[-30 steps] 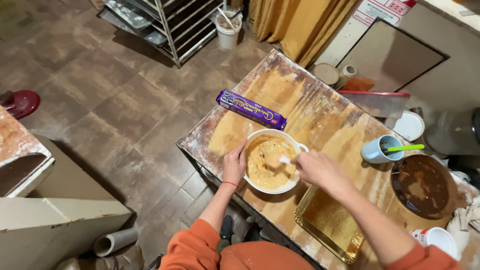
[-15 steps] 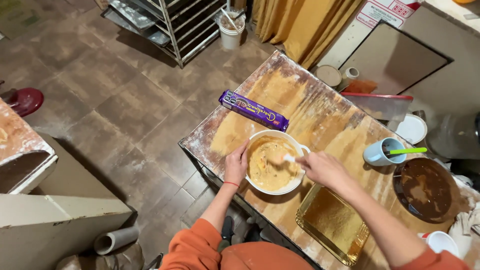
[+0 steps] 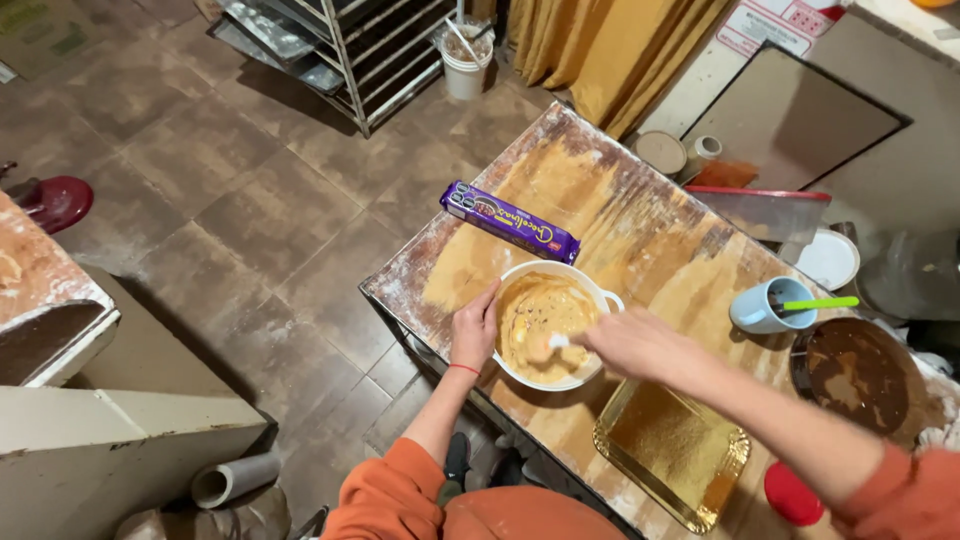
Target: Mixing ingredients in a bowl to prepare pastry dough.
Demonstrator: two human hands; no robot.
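The flour-dusted wooden table (image 3: 620, 215) fills the right side of my view, and its near left corner ends just beside the work, with bare tiled floor (image 3: 200, 190) below. Well away, on the far side of the floor, stands a metal rack (image 3: 350, 50) of trays. On the table's right edge sits a dark round pan (image 3: 858, 372), and nearer to me a gold foil tray (image 3: 672, 455) lies just right of the white bowl (image 3: 512, 278). That bowl, holding tan batter (image 3: 540, 315), sits close to the table's near left edge. Beyond it lies a long purple biscuit packet (image 3: 510, 222), and to the right a pale blue mug (image 3: 757, 308) with a green-handled tool in it. My left hand (image 3: 473, 330) is clamped on the bowl's near left rim; my right hand (image 3: 630, 343) is closed around a small white utensil (image 3: 557, 342) whose tip is down in the batter. I judge the risk to be the edge: if my left hand slackens while I stir hard, the bowl could slide or tip towards the floor, or batter could slop over the rim.
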